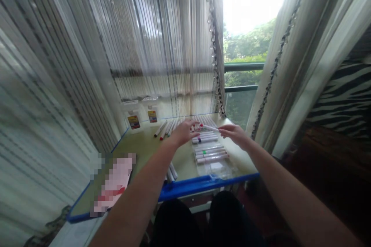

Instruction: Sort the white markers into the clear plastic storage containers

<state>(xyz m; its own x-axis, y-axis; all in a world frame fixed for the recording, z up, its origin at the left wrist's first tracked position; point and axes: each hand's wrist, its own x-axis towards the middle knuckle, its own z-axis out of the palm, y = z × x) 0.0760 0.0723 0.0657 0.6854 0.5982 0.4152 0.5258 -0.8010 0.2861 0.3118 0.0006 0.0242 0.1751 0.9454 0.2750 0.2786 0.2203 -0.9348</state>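
Note:
A white marker (210, 127) with a red end is held level above the table, its right end pinched by the fingers of my right hand (234, 134). My left hand (185, 132) hovers by the red end, thumb and fingers apart; I cannot tell whether it touches the marker. Just below the hands, several white markers (206, 137) lie side by side. Closer to me, a clear plastic case (218, 169) holds more markers (212, 155), one with a green band. Beyond my left hand, loose markers with dark and red ends (164, 130) are spread out.
The table (150, 154) has a blue edge. Two clear packages with labels (133, 122) stand at its back left. A pink blurred item (116, 181) lies at the left. A few markers (172, 171) rest near the front edge, partly behind my left arm. Curtains (174, 46) hang behind.

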